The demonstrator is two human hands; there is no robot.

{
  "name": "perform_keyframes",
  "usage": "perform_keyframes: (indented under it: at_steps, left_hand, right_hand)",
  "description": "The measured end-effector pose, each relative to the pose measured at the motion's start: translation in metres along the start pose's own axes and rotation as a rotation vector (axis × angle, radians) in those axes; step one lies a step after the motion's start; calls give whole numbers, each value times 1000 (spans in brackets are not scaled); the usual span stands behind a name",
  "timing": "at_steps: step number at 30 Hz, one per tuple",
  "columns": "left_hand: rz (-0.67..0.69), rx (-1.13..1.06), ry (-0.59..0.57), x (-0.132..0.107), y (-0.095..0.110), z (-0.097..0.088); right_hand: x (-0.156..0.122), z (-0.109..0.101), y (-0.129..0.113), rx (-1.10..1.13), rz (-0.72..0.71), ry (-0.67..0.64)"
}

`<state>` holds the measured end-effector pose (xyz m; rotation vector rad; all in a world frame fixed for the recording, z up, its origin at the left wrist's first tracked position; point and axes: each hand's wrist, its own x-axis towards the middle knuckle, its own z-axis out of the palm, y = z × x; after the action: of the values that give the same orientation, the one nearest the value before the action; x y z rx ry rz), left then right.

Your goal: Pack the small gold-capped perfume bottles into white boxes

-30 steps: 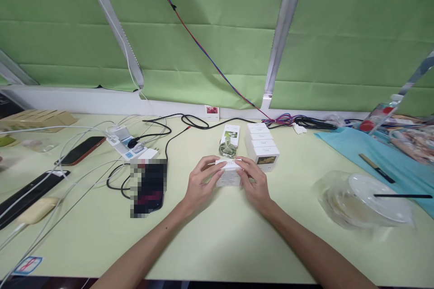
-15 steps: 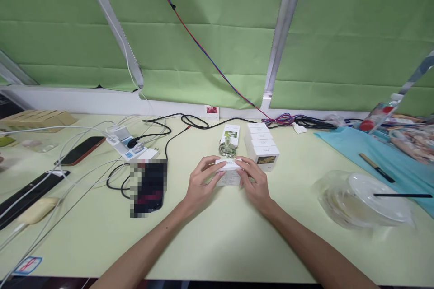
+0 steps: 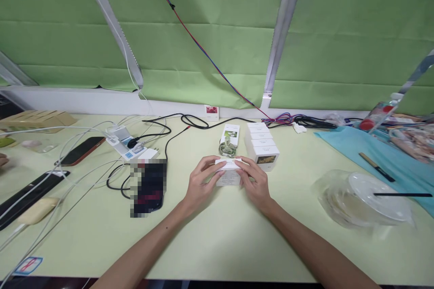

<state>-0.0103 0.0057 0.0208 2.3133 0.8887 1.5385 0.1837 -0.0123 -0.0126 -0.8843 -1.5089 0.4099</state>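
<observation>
A small white box [image 3: 228, 174] rests on the pale green table [image 3: 224, 239] in front of me. My left hand [image 3: 200, 184] grips its left side with curled fingers. My right hand [image 3: 254, 182] holds its right side, fingertips on the top edge. Just behind the box stands a small round glass bottle [image 3: 227, 148] with greenish liquid. A white carton with a flower picture [image 3: 231, 134] lies behind the bottle. To the right is a row of several white boxes [image 3: 262, 145].
Left of my hands lie a dark blurred phone [image 3: 148, 186], tangled cables, a power strip [image 3: 125, 143], an orange-edged phone [image 3: 81, 150] and a black flat bar [image 3: 30, 195]. At the right sit a clear lidded plastic bowl [image 3: 364, 198] and a blue cloth [image 3: 379, 156]. Another person's fingers [image 3: 3, 159] show at the far left.
My hands and the white box have hardly moved. Another person's fingers have come into sight at the far left edge.
</observation>
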Motion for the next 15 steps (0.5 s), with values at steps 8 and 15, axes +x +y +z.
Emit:
perform_keyframes:
  at_steps: [8, 15]
  left_hand:
    - [-8, 1, -5, 0, -1, -1]
    - [-10, 7, 0, 0, 0, 0]
  right_hand:
    - [0, 1, 0, 9, 3, 15]
    - [-1, 1, 1, -12, 9, 15]
